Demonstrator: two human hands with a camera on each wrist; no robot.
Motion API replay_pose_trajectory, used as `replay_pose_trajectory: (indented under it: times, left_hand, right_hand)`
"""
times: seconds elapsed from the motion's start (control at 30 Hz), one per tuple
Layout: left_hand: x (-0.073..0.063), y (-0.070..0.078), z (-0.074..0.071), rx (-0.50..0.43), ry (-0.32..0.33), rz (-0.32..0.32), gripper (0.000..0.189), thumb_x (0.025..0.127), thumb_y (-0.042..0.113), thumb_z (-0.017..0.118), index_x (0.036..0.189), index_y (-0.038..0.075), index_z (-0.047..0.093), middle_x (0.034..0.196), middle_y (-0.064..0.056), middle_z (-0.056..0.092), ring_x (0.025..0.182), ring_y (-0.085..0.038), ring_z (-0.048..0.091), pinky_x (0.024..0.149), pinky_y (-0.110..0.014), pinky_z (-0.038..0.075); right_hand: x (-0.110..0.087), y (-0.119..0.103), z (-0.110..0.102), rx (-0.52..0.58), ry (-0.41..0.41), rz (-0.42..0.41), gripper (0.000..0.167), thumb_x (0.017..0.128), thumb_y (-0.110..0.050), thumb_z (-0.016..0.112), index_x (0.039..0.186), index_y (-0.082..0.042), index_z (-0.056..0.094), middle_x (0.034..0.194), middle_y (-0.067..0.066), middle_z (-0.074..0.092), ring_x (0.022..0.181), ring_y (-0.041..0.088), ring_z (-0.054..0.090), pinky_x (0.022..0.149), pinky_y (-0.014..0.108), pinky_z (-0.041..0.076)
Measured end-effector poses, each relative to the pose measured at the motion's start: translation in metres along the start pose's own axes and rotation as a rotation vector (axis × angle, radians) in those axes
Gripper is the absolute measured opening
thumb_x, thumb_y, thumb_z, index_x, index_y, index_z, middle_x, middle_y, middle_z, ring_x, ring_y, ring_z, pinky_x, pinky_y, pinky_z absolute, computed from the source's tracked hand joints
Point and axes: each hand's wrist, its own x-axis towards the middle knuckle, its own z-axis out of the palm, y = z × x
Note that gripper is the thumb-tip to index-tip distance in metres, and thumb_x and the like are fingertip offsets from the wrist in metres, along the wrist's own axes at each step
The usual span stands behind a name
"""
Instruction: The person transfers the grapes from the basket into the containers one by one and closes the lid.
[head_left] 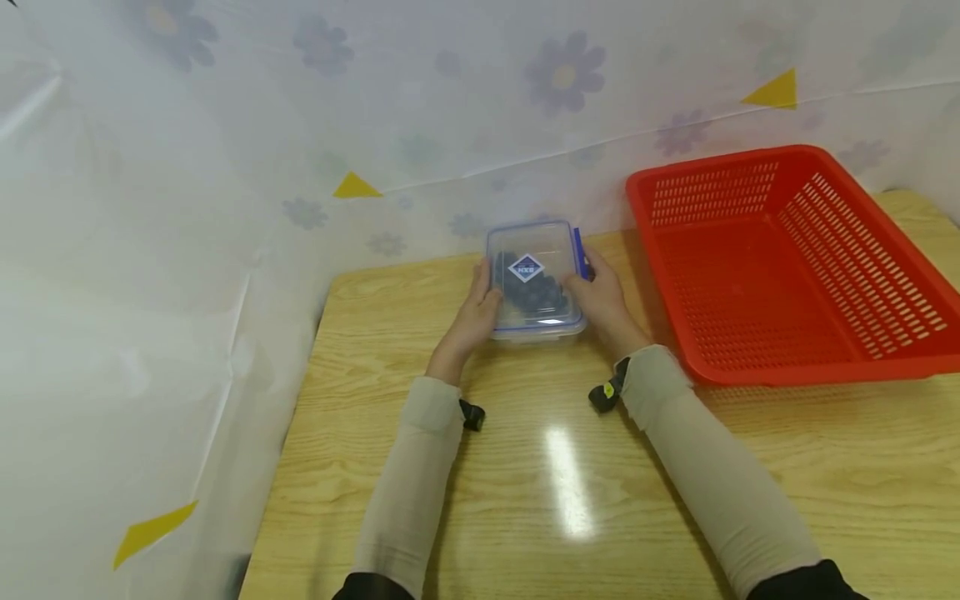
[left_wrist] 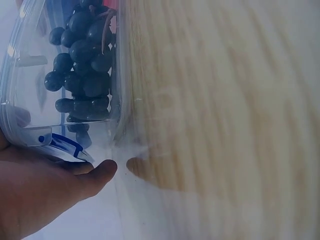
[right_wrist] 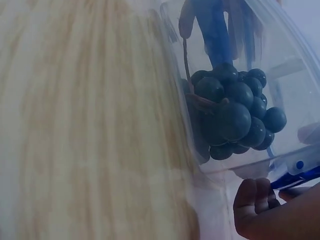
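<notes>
A clear lidded food container [head_left: 536, 312] with blue trim stands on the table, a diamond-shaped label [head_left: 527, 267] on its lid. Through its walls show dark round grapes [left_wrist: 82, 75] on a stem, also plain in the right wrist view as a bunch of grapes [right_wrist: 232, 110]. My left hand [head_left: 474, 315] grips the container's left side, thumb by the lid's edge. At the opposite side my right hand [head_left: 606, 304] holds it, thumb on the lid, next to a blue latch [head_left: 581, 254] that sticks out from the side. Some fingers are hidden behind the container.
A big red plastic basket [head_left: 810, 371] with slotted walls sits on the right of the wooden table [head_left: 517, 500]. Flower-patterned white sheeting [head_left: 450, 108] hangs behind the table and down its left side, with yellow tape pieces [head_left: 357, 186] on it.
</notes>
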Motion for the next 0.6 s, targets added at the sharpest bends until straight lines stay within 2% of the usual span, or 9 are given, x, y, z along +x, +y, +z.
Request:
replay_pose_trajectory:
  times: [0.23,0.4,0.6]
  left_hand:
    - [-0.0001,-0.0008,0.0004,-0.014,-0.012,-0.010,0.063,0.108,0.022,0.029,0.163,0.012,0.000,0.168,-0.006,-0.009,0.152,-0.017,-0.008,0.120,-0.030,-0.001]
    - [0.0010,-0.0023,0.0005,-0.010,-0.013,-0.006,0.064,0.108,0.021,0.029,0.163,0.011,-0.001,0.168,-0.010,-0.009,0.152,-0.016,-0.008,0.120,-0.030,-0.001]
    - [0.0013,-0.0034,-0.0010,-0.008,-0.009,0.008,0.064,0.108,0.020,0.029,0.163,0.011,-0.002,0.168,-0.013,-0.008,0.152,-0.018,-0.007,0.120,-0.030,-0.001]
  right_hand:
    - [0.0017,0.0015,0.0038,-0.017,-0.005,-0.024,0.074,0.093,-0.004,0.050,0.162,-0.013,0.023,0.162,0.012,0.030,0.146,0.028,0.029,0.121,0.042,0.019]
    - [0.0021,0.0014,0.0047,0.022,-0.057,-0.049,0.074,0.092,0.001,0.046,0.161,-0.014,0.025,0.157,0.014,0.038,0.139,0.028,0.035,0.120,0.043,0.021]
    - [0.0033,0.0002,0.0057,0.015,-0.095,-0.051,0.070,0.095,-0.001,0.044,0.161,-0.015,0.024,0.160,0.010,0.033,0.145,0.025,0.029,0.121,0.043,0.017]
